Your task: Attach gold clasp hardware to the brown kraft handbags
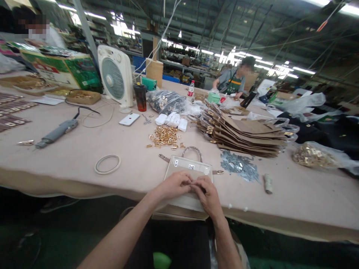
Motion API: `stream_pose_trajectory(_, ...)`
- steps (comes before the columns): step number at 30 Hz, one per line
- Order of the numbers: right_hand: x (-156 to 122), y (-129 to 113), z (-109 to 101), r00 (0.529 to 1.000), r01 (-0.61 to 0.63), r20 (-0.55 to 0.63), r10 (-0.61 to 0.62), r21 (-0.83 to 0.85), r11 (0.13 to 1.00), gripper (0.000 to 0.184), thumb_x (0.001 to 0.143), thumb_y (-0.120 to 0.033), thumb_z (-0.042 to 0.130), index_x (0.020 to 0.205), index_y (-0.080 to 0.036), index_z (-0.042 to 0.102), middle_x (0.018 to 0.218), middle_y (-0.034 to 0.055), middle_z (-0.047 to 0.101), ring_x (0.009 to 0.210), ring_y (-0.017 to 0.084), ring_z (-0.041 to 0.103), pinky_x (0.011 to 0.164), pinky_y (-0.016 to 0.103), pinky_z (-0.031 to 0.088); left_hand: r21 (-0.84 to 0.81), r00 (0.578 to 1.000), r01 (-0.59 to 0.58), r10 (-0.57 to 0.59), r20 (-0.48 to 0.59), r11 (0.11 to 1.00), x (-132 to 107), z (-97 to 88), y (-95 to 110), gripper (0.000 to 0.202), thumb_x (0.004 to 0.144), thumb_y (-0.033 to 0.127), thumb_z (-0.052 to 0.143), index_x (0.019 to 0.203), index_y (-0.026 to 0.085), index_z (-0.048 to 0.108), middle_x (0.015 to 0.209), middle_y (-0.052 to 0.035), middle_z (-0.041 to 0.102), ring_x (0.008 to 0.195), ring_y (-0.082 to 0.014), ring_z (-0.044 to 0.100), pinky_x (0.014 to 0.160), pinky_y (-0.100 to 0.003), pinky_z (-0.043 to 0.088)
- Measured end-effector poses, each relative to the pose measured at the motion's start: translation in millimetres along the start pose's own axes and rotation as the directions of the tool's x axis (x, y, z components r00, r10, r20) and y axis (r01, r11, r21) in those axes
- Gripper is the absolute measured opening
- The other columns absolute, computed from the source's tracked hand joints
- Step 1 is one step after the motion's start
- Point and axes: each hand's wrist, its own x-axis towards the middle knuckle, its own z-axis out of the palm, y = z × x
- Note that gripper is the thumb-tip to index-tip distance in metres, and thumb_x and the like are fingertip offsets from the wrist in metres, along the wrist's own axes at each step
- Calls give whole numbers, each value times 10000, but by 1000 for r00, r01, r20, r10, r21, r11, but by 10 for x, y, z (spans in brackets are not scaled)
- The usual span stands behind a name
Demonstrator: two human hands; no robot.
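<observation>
A beige handbag lies at the table's front edge, its loop handle pointing away from me and a strap with a metal buckle sticking out on each side. My left hand rests on the bag, its fingers pinched together near the middle. From the other side my right hand meets it, thumb and fingers closed too. Whatever lies between the fingertips is too small or hidden to make out. Beyond the handle is a heap of gold metal fittings. Thin grey metal plates are scattered right of the bag.
To the left lie a roll of tape and a grey electric screwdriver. A phone, a cup and a fan stand farther back. Stacked brown bag pieces are at right. Across the table a person works.
</observation>
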Motion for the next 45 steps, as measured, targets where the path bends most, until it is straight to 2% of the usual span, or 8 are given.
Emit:
stream_pose_trajectory(12,-41,34,24,997,-19,76,19,-8,1000,97,1027,-291,581,980,-257,659,955,35,667,939,202,634,845,337,497,-18,999,30,-30,32,999,-38,29,-47,299,1006,370,531,909,175,735,964,-56,709,954,-196,634,895,-285,472)
stream_pose_trajectory(19,-74,57,49,997,77,10,-76,-36,996,100,1040,-231,533,968,-249,599,937,29,618,914,189,585,820,336,467,-338,973,230,-213,89,912,-16,56,2,294,935,406,580,835,146,675,681,0,608,598,-128,585,630,-244,445)
stream_pose_trajectory(25,-85,6,74,995,98,-1,-98,-2,995,123,1034,-216,527,936,-244,597,932,32,617,906,190,575,820,347,458,-409,954,293,-290,70,864,12,44,-12,342,894,468,617,809,141,670,627,30,529,482,-97,511,498,-222,377)
stream_pose_trajectory(29,-128,32,-16,989,7,-148,23,195,981,129,1020,-290,568,909,-242,612,912,30,629,891,194,603,817,347,478,-346,959,274,-283,26,897,3,50,-4,340,923,451,586,878,136,707,756,4,601,485,-79,537,477,-203,389)
stream_pose_trajectory(33,-80,127,-194,896,-74,-389,214,343,936,158,990,-377,619,927,-235,644,913,30,668,897,199,628,845,351,499,-228,973,231,-230,31,946,-63,67,52,343,963,436,561,959,146,744,889,-24,664,516,-59,565,511,-175,425)
stream_pose_trajectory(36,119,110,-258,916,-171,-304,261,293,941,201,949,-422,676,1023,-237,704,1015,59,711,977,224,651,903,375,511,-193,977,209,-197,81,959,-108,68,84,348,985,433,549,1043,162,759,874,-28,705,557,-80,581,542,-176,451)
stream_pose_trajectory(40,478,33,-177,975,-132,-156,160,178,975,233,962,-451,637,978,-251,755,1312,107,665,1278,277,586,1152,485,407,-71,984,139,-130,120,988,-115,66,84,324,1002,390,539,1056,178,778,900,-30,756,574,-93,576,596,-200,463)
stream_pose_trajectory(45,711,111,47,973,-182,-128,190,75,981,238,950,-431,636,896,-239,765,1397,124,629,1341,284,551,1199,537,349,76,995,25,-33,95,997,-95,73,36,269,1004,321,554,1020,201,794,913,-29,779,797,-149,673,764,-222,465)
